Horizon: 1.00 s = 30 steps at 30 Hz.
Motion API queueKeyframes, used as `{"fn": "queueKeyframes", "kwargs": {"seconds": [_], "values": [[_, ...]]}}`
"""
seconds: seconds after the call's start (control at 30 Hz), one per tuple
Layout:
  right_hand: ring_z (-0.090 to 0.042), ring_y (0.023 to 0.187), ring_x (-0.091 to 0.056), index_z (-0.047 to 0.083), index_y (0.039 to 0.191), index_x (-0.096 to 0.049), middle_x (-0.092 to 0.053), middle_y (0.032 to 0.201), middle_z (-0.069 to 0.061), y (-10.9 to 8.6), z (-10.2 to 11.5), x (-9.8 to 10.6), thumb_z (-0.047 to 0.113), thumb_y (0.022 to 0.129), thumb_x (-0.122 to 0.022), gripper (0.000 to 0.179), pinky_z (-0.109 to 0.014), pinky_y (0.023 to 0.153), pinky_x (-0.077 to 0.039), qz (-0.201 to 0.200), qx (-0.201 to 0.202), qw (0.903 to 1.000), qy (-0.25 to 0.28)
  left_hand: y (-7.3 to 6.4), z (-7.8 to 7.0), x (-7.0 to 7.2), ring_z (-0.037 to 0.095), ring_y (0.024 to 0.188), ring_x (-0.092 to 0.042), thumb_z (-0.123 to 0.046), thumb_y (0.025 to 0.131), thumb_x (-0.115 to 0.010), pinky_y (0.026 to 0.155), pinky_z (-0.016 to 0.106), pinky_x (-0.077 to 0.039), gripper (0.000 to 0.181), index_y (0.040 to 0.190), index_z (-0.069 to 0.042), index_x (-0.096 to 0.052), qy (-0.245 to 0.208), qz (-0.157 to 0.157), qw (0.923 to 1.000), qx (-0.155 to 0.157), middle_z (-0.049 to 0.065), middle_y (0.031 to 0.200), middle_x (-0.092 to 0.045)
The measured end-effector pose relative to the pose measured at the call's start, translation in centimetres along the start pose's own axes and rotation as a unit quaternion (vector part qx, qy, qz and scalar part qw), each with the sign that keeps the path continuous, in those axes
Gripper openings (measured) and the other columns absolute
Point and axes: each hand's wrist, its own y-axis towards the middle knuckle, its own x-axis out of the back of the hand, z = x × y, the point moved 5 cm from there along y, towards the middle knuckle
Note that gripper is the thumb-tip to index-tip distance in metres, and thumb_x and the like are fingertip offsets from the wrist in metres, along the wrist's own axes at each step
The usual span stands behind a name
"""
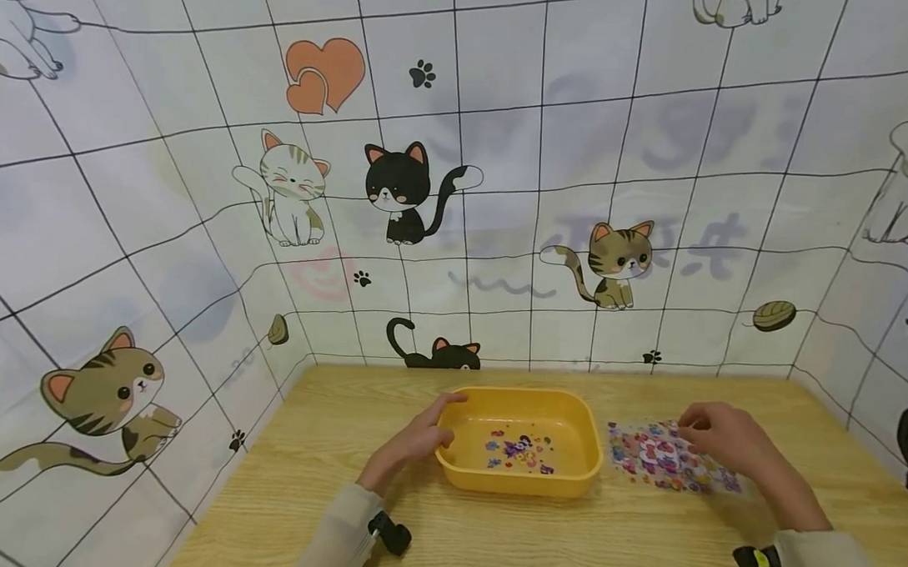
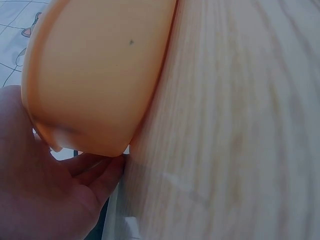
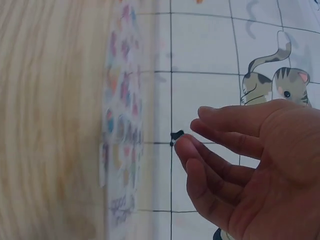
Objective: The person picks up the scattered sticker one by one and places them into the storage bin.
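Observation:
A yellow plastic basin (image 1: 518, 483) stands on the table with several small colourful stickers (image 1: 519, 447) scattered across its bottom. At its left side my left hand (image 1: 417, 432) grips the wall; the left wrist view has the fingers (image 2: 107, 177) against the outside near the tabletop, the thumb side up by the rim. To the right of the basin lies a clear sheet of colourful stickers (image 1: 658, 453). Over that sheet's right part hovers my right hand (image 1: 730, 439), fingers loosely bent. Between its thumb and fingertips the right wrist view shows a gap, with nothing visible in it.
The wooden table (image 1: 328, 454) meets a white gridded cloth wall (image 1: 498, 318) printed with cats at the back, with more of it left and right. Each wrist carries a small black device, such as the left one (image 1: 390, 533).

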Motion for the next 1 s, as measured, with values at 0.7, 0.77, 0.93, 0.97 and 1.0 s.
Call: {"fn": "queueKeyframes", "kwargs": {"seconds": [0.7,0.77,0.93,0.97,1.0], "values": [[-0.041,0.092,-0.069,-0.008,0.103,-0.075,-0.073,0.105,-0.027,0.4,-3.0,-1.7,0.021,0.083,-0.081,0.035,-0.056,0.076,-0.056,0.060,-0.016,0.9947,-0.082,-0.2,-0.1,-0.1,0.033,0.139,-0.042,-0.002,0.079,-0.056,0.095,0.045,-0.040,0.078,0.154,-0.021,-0.042,-0.008,-0.007,0.9999,0.007,0.013,0.168,-0.032],[-0.040,0.091,-0.069,-0.007,0.102,-0.075,-0.073,0.104,-0.027,0.5,-3.0,-1.7,0.018,0.083,-0.081,0.032,-0.054,0.075,-0.056,0.057,-0.015,0.9947,-0.085,-0.3,-0.1,-0.1,0.033,0.136,-0.042,-0.002,0.079,-0.056,0.094,0.044,-0.040,0.079,0.154,-0.020,-0.042,-0.007,-0.010,0.9999,0.008,0.014,0.168,-0.032],[-0.030,0.083,-0.066,-0.007,0.101,-0.076,-0.073,0.105,-0.029,0.4,-3.0,-1.7,0.013,0.085,-0.076,0.025,-0.048,0.069,-0.053,0.053,-0.027,0.9948,-0.082,-0.2,-0.2,-0.1,0.034,0.134,-0.043,-0.001,0.077,-0.056,0.091,0.042,-0.040,0.080,0.154,-0.019,-0.043,-0.009,-0.012,0.9999,0.007,0.016,0.167,-0.032],[-0.028,0.082,-0.064,-0.007,0.101,-0.076,-0.073,0.106,-0.029,0.4,-3.1,-1.7,0.012,0.085,-0.076,0.025,-0.047,0.068,-0.053,0.053,-0.033,0.9947,-0.082,-0.2,-0.2,-0.1,0.034,0.134,-0.043,-0.002,0.077,-0.056,0.091,0.042,-0.040,0.080,0.154,-0.019,-0.043,-0.009,-0.011,0.9999,0.006,0.016,0.167,-0.032],[-0.026,0.080,-0.062,-0.007,0.102,-0.076,-0.072,0.107,-0.029,0.4,-3.1,-1.7,0.012,0.086,-0.075,0.025,-0.046,0.067,-0.052,0.052,-0.039,0.9945,-0.082,-0.2,-0.2,-0.1,0.034,0.135,-0.043,-0.002,0.077,-0.056,0.092,0.042,-0.040,0.079,0.154,-0.020,-0.043,-0.011,-0.011,0.9999,0.006,0.016,0.167,-0.032]]}}
